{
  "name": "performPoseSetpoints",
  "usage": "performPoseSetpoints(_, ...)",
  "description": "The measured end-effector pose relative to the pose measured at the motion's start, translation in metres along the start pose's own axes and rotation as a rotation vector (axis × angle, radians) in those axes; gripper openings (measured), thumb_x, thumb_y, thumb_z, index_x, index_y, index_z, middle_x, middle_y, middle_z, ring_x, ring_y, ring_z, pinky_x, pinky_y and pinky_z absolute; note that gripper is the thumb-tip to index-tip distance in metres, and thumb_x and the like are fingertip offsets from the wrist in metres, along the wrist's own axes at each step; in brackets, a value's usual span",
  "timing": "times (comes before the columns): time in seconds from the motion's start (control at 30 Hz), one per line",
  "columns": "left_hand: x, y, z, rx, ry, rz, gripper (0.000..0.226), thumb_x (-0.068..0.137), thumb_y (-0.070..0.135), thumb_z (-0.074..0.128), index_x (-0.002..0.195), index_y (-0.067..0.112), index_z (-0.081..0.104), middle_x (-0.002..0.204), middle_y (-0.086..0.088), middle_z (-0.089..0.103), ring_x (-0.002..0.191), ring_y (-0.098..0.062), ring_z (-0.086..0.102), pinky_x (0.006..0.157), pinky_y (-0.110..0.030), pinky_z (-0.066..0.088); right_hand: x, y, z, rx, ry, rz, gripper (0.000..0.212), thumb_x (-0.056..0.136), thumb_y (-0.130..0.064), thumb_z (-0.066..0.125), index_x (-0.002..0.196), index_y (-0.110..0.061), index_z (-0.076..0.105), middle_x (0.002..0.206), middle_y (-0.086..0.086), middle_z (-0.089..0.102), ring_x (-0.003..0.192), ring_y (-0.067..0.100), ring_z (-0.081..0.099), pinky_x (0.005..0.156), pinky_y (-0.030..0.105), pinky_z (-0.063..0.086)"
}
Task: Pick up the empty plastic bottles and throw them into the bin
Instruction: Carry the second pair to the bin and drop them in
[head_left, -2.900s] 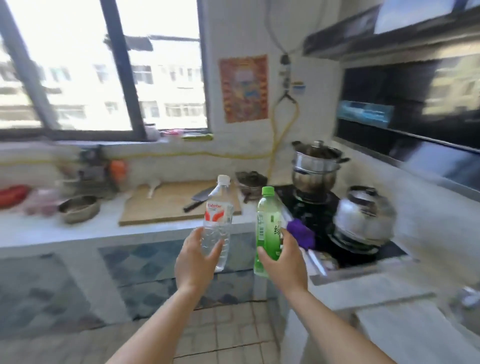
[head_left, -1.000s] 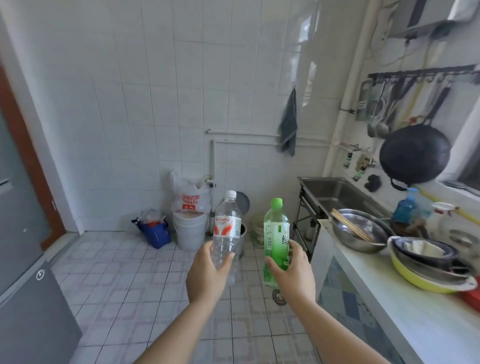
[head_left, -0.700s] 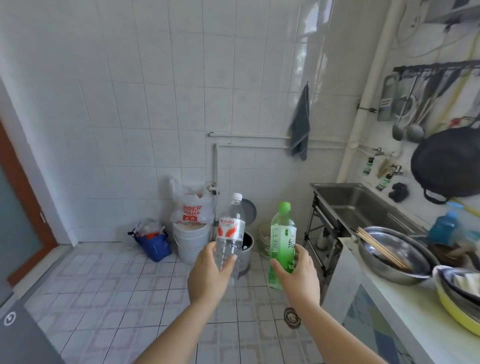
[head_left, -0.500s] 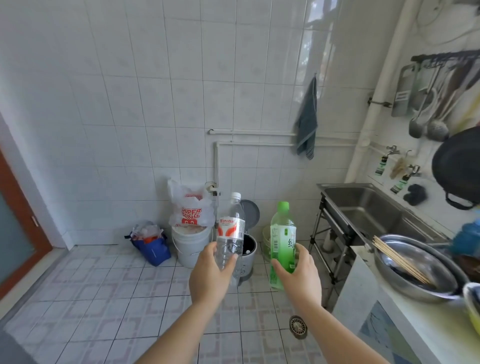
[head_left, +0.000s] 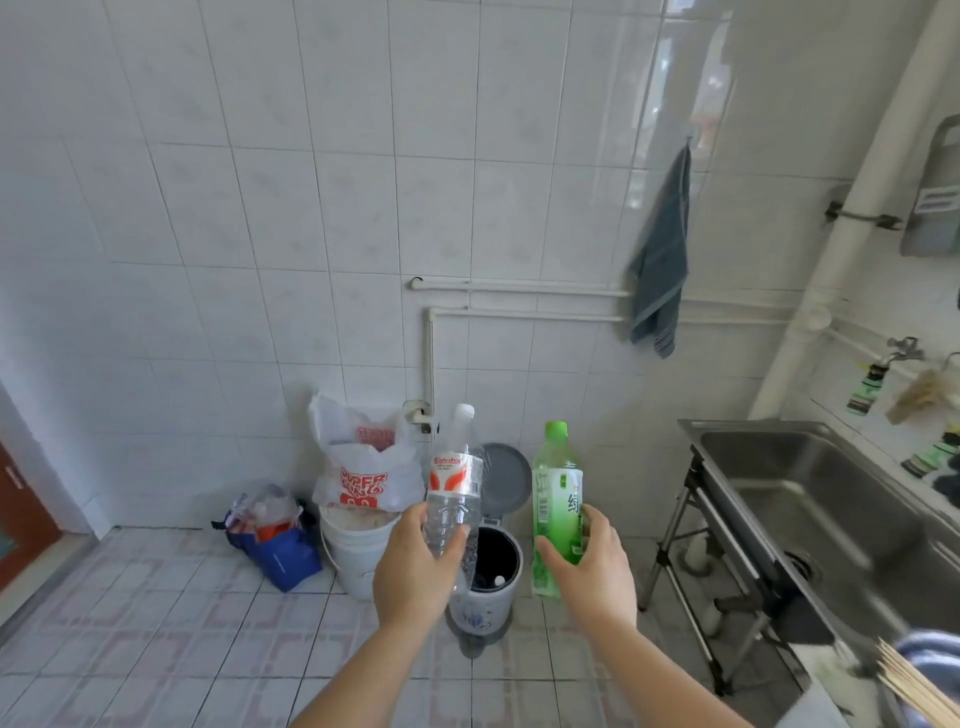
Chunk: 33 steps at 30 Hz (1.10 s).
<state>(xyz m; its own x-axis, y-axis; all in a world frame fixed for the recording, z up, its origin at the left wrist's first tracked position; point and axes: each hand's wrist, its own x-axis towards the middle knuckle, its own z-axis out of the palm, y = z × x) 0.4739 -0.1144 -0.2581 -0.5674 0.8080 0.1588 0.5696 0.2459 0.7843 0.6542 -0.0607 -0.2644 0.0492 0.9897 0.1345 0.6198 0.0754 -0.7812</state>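
Observation:
My left hand (head_left: 413, 574) grips a clear empty water bottle (head_left: 454, 483) with a red-and-white label and a white cap, held upright. A green bottle (head_left: 557, 506) with a green cap stands upright in my right hand (head_left: 592, 569). Both bottles are held out in front of me at chest height. Just beyond and between them, on the floor by the wall, stands a small round pedal bin (head_left: 493, 571) with its grey lid (head_left: 506, 480) flipped up; the inside is dark.
A white bucket (head_left: 353, 551) with a plastic bag (head_left: 363, 462) on top stands left of the bin, and a blue bag (head_left: 275, 545) further left. A steel sink (head_left: 810, 499) on a metal frame fills the right. A grey towel (head_left: 660, 260) hangs on the tiled wall.
I have turned from the counter by the window to the tiled wall and come closer to the bin. Both hands still hold their bottles upright.

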Motion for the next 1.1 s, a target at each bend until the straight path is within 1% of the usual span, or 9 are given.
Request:
performPoseSetpoints(0.07, 0.032, 0.007, 0.018, 0.006, 0.013, -0.026, 0.055, 0.082, 0.052, 0.061, 0.127, 0.024, 0.047, 0.123, 0.006, 0.06, 0.107, -0.013, 0.058, 0.074, -0.028, 0.046, 0.037, 0.001, 0.01, -0.008, -0.028, -0.018, 0.067, 0.077, -0.047, 0.069, 0.133, -0.025, 0.038, 0.119, -0.007, 0.052, 0.102, 0.011, 0.05, 0.074, 0.027, 0.042)
performPoseSetpoints(0.3, 0.119, 0.007, 0.063, 0.026, 0.011, -0.083, 0.054, 0.082, 0.051, 0.062, 0.127, 0.023, 0.048, 0.12, 0.006, 0.06, 0.104, -0.014, 0.058, 0.08, -0.032, 0.049, 0.138, 0.001, 0.055, -0.027, -0.102, -0.014, 0.07, 0.078, -0.046, 0.069, 0.136, -0.023, 0.037, 0.121, -0.004, 0.053, 0.106, 0.011, 0.048, 0.076, 0.027, 0.042)
performPoseSetpoints(0.43, 0.171, -0.005, 0.089, 0.01, -0.012, -0.113, 0.051, 0.081, 0.051, 0.062, 0.123, 0.024, 0.049, 0.118, 0.007, 0.061, 0.099, -0.012, 0.058, 0.078, -0.033, 0.049, 0.187, 0.006, 0.089, -0.039, -0.132, 0.01, 0.073, 0.076, -0.049, 0.069, 0.136, -0.023, 0.036, 0.121, -0.003, 0.053, 0.108, 0.015, 0.051, 0.077, 0.032, 0.048)
performPoseSetpoints(0.5, 0.2, -0.012, 0.104, 0.001, -0.036, -0.123, 0.05, 0.082, 0.049, 0.063, 0.122, 0.023, 0.05, 0.12, 0.006, 0.06, 0.098, -0.011, 0.056, 0.077, -0.03, 0.046, 0.211, 0.008, 0.107, -0.048, -0.139, 0.019, 0.074, 0.076, -0.05, 0.069, 0.136, -0.023, 0.036, 0.121, -0.004, 0.053, 0.108, 0.016, 0.052, 0.076, 0.033, 0.05)
performPoseSetpoints(0.6, 0.249, -0.023, 0.128, -0.011, -0.08, -0.147, 0.057, 0.081, 0.051, 0.062, 0.127, 0.021, 0.048, 0.127, 0.004, 0.058, 0.107, -0.016, 0.057, 0.08, -0.031, 0.045, 0.252, 0.009, 0.136, -0.065, -0.134, 0.04, 0.073, 0.076, -0.049, 0.069, 0.136, -0.023, 0.036, 0.122, -0.004, 0.053, 0.108, 0.016, 0.053, 0.075, 0.031, 0.049)
performPoseSetpoints(0.7, 0.296, -0.035, 0.147, -0.008, -0.138, -0.186, 0.057, 0.081, 0.054, 0.062, 0.128, 0.023, 0.047, 0.127, 0.005, 0.058, 0.108, -0.018, 0.059, 0.076, -0.029, 0.043, 0.292, 0.007, 0.166, -0.071, -0.134, 0.085, 0.072, 0.076, -0.047, 0.07, 0.135, -0.022, 0.037, 0.122, -0.003, 0.054, 0.107, 0.016, 0.054, 0.075, 0.032, 0.051)
performPoseSetpoints(0.83, 0.351, -0.051, 0.163, -0.008, -0.208, -0.223, 0.053, 0.081, 0.052, 0.063, 0.124, 0.026, 0.048, 0.121, 0.006, 0.06, 0.102, -0.016, 0.06, 0.075, -0.03, 0.044, 0.334, 0.005, 0.2, -0.118, -0.152, 0.132, 0.072, 0.077, -0.047, 0.07, 0.136, -0.023, 0.036, 0.122, -0.004, 0.054, 0.108, 0.015, 0.054, 0.074, 0.03, 0.049)
performPoseSetpoints(0.93, 0.385, -0.064, 0.177, 0.018, -0.269, -0.214, 0.046, 0.081, 0.05, 0.063, 0.119, 0.028, 0.049, 0.114, 0.009, 0.061, 0.091, -0.012, 0.056, 0.072, -0.028, 0.041, 0.356, 0.012, 0.224, -0.16, -0.186, 0.147, 0.073, 0.077, -0.046, 0.07, 0.136, -0.022, 0.036, 0.123, -0.004, 0.054, 0.108, 0.015, 0.054, 0.074, 0.028, 0.046)
performPoseSetpoints(1.1, 0.413, -0.095, 0.212, 0.073, -0.346, -0.253, 0.038, 0.079, 0.05, 0.064, 0.11, 0.03, 0.053, 0.104, 0.01, 0.065, 0.091, -0.017, 0.062, 0.069, -0.031, 0.045, 0.369, 0.041, 0.263, -0.173, -0.239, 0.247, 0.075, 0.075, -0.047, 0.072, 0.137, -0.024, 0.036, 0.125, -0.002, 0.054, 0.108, 0.017, 0.055, 0.081, 0.036, 0.052)
